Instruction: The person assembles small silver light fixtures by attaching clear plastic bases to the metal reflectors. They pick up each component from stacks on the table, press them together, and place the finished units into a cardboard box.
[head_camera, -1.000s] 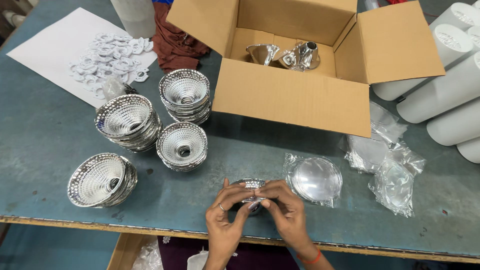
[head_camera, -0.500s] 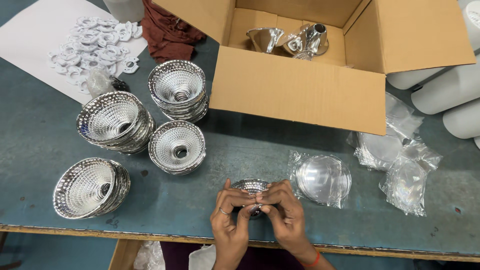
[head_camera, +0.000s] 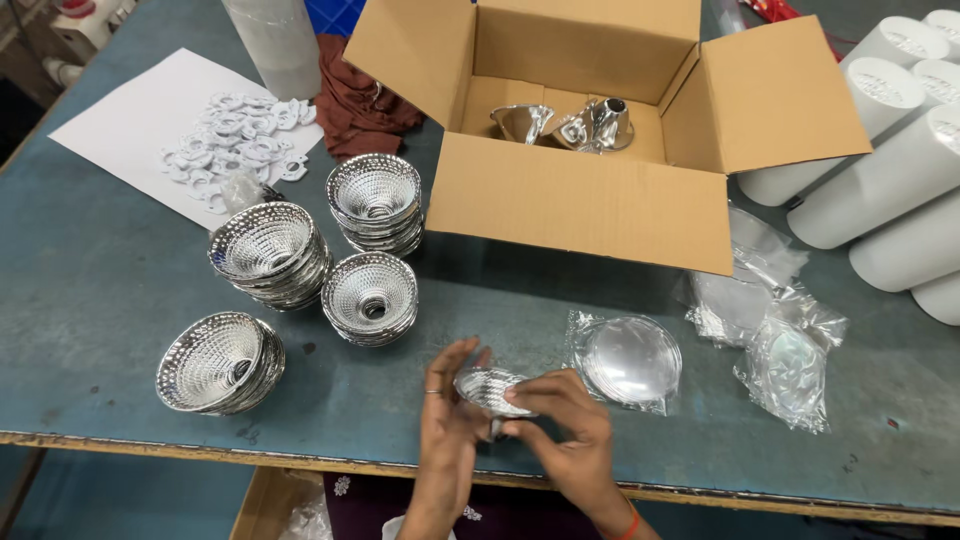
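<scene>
Both my hands meet near the table's front edge around one shiny silver reflector cup (head_camera: 487, 388). My left hand (head_camera: 447, 420) cradles its left side with the fingers spread upward. My right hand (head_camera: 565, 430) pinches its lower right rim. Left of my hands stand several stacks of the same dimpled silver cups, the nearest one (head_camera: 371, 297) just behind my left hand and another (head_camera: 218, 362) at the front left. A clear round lens in a plastic bag (head_camera: 627, 360) lies right beside my right hand.
An open cardboard box (head_camera: 590, 205) with a few silver cups inside stands at the back. White rings lie on a paper sheet (head_camera: 130, 120) at the back left. White cylinders (head_camera: 890, 180) lie at the right, with more bagged lenses (head_camera: 780, 360) below them.
The view has shifted, so the box sits higher and more central. My hands have turned the cup between them, and my left fingers have spread wider.
</scene>
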